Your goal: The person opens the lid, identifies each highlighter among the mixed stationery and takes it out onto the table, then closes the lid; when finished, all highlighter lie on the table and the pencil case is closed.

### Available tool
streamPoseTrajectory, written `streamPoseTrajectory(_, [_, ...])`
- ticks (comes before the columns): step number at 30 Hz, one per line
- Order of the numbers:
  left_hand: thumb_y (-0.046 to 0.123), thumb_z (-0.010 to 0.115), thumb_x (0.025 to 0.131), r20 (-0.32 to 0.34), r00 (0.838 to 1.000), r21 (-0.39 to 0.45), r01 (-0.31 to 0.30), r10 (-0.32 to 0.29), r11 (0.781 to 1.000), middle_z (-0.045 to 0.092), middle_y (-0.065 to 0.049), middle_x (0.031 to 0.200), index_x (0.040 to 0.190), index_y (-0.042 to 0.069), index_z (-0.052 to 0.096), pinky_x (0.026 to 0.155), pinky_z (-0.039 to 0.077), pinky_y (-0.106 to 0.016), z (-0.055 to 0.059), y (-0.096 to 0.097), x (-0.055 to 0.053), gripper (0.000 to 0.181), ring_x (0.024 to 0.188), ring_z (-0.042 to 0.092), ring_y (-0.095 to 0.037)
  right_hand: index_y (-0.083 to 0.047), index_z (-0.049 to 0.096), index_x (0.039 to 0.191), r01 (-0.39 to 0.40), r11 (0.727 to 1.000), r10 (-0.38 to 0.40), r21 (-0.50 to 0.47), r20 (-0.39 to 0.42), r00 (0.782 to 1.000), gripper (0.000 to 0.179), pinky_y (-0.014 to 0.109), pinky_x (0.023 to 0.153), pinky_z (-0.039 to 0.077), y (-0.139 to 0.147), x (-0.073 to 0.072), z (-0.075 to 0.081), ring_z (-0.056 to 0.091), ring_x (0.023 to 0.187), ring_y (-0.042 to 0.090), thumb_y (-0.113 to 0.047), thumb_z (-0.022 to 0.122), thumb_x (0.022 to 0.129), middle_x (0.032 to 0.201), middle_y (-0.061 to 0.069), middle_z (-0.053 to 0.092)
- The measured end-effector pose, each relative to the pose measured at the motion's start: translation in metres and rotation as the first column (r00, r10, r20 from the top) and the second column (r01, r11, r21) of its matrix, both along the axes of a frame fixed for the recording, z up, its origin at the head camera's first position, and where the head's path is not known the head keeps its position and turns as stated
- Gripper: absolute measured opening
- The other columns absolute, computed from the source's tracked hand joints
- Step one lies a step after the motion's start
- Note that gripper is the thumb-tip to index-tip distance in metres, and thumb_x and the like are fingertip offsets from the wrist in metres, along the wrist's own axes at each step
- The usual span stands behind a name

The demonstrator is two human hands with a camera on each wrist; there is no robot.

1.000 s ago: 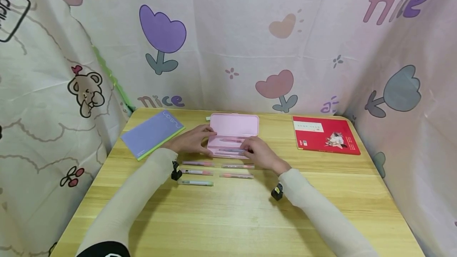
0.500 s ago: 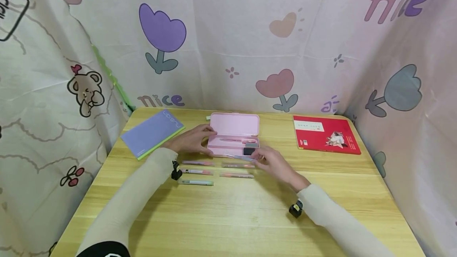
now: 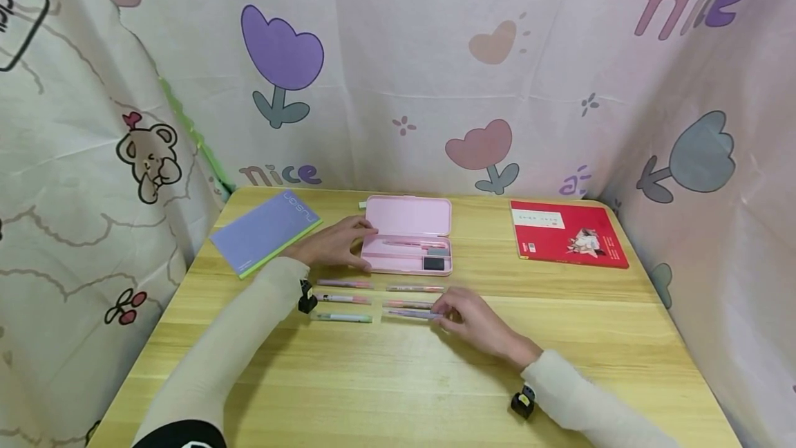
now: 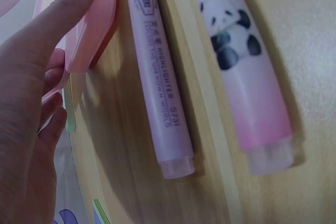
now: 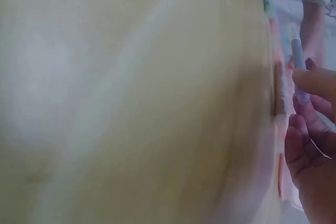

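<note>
A pink pencil case (image 3: 407, 216) lies with its lid raised at the back of the table. My left hand (image 3: 332, 244) grips its left end; in the left wrist view the thumb lies over the edge, with fingers along the side. Inside the case are a slim pink pen (image 3: 410, 244), a small grey piece and a black block (image 3: 433, 263). My right hand (image 3: 481, 323) pinches the right end of a purple pen (image 3: 407, 313), close over the table in front of the right-hand pens. The right wrist view shows this pen between thumb and fingers.
Three pens lie in a left column, including a purple highlighter (image 4: 160, 77), a panda-printed pen (image 4: 244, 66) and a green one (image 3: 342, 318). Two more pens (image 3: 414, 289) form the right column. A blue notebook (image 3: 264, 234) lies left, a red book (image 3: 566, 234) right.
My right hand has lifted the purple pen out of the case and brought it toward me, to the front of the right column. The black block is uncovered. My left hand stays put.
</note>
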State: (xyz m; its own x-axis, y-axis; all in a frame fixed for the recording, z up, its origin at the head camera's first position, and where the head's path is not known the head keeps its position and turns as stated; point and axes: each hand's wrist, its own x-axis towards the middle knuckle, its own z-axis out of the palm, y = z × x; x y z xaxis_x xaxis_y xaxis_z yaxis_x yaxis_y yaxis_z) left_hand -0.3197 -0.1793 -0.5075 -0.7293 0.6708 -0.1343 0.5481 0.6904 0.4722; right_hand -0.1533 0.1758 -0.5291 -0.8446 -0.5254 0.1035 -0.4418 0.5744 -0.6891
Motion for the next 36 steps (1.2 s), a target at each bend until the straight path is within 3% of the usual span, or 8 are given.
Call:
streamPoseTrajectory(10, [0.066, 0.084, 0.087, -0.027, 1.0, -0.027, 0.011, -0.012, 1.0, 0.04, -0.012, 0.171, 0.165, 0.015, 0.05, 0.133, 0.032, -0.059, -0.001, -0.001, -0.001, 0.1, 0.161, 0.034, -0.034, -0.022, 0.076, 0.105, -0.02, 0.998, 0.019, 0.055, 0.018, 1.0, 0.007, 0.021, 0.076, 0.051, -0.003, 0.006, -0.006, 0.057, 0.088, 0.007, -0.017, 0.079, 0.101, 0.096, -0.013, 0.063])
streamPoseTrajectory(23, [0.068, 0.083, 0.087, -0.027, 0.999, -0.019, 0.029, -0.029, 0.999, 0.041, -0.012, 0.17, 0.165, 0.013, 0.049, 0.133, 0.033, -0.058, -0.003, 0.005, -0.003, 0.101, 0.161, 0.034, -0.034, -0.022, 0.076, 0.105, -0.018, 0.991, 0.027, 0.133, -0.066, 0.997, 0.008, 0.024, 0.082, 0.053, -0.008, 0.006, -0.007, 0.056, 0.092, 0.004, -0.017, 0.081, 0.1, 0.097, -0.012, 0.064])
streamPoseTrajectory(36, [0.067, 0.084, 0.087, -0.015, 0.999, -0.015, 0.033, -0.033, 0.999, 0.04, -0.014, 0.169, 0.165, 0.012, 0.048, 0.133, 0.033, -0.058, -0.004, 0.011, 0.0, 0.103, 0.159, 0.036, -0.034, -0.021, 0.077, 0.106, -0.014, 0.988, 0.028, 0.156, -0.09, 0.996, 0.008, 0.024, 0.082, 0.053, -0.01, 0.009, -0.008, 0.057, 0.092, 0.006, -0.018, 0.081, 0.1, 0.099, -0.01, 0.065])
